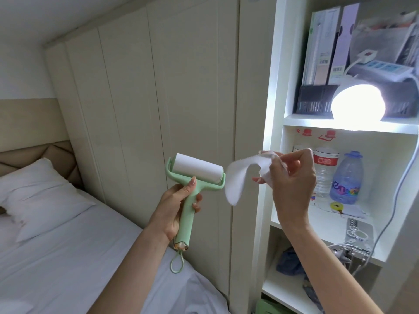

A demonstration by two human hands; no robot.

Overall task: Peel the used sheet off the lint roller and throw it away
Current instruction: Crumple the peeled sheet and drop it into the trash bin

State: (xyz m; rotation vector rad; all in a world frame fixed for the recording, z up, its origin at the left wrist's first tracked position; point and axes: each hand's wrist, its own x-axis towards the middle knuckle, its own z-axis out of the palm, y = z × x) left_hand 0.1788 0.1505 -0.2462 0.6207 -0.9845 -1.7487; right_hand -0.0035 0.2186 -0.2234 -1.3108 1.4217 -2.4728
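Observation:
A pale green lint roller (196, 171) with a white roll is held upright in mid-air by my left hand (179, 209), which grips its handle; a loop cord hangs from the handle's end. To its right, my right hand (292, 180) pinches a white peeled sheet (238, 180) between fingertips. The sheet is curled and hangs free, separate from the roll, with a small gap between them.
A bed with white sheet (68, 257) and pillow (38, 196) lies at lower left. Cream wardrobe doors (158, 98) stand behind. A white shelf unit (278, 132) at right holds a glowing lamp (358, 103), water bottles (347, 177), folders and cables.

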